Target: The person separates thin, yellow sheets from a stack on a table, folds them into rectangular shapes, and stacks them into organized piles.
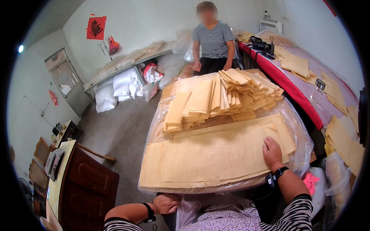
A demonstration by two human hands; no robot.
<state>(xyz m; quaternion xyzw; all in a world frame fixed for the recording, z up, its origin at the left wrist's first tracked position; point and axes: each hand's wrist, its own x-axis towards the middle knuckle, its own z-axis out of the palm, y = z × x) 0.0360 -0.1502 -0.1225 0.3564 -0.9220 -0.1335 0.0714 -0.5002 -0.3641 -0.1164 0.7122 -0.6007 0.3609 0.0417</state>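
Down at the near edge, the person's left hand curls under the rim of the tabletop, just below the plastic wrap; its fingers are tucked out of sight, so whether that grip is closed on anything I cannot tell. Further up, the right hand lies palm down with fingers spread flat on the big stack of tan sheets, near its right side, pinching nothing. Those wide sheets cover the near half of the tabletop, over clear plastic sheeting. Behind them sits a heap of folded tan sheets, fanned out in overlapping bundles. At the far end stands another person in a striped shirt, hands low by the tabletop's edge.
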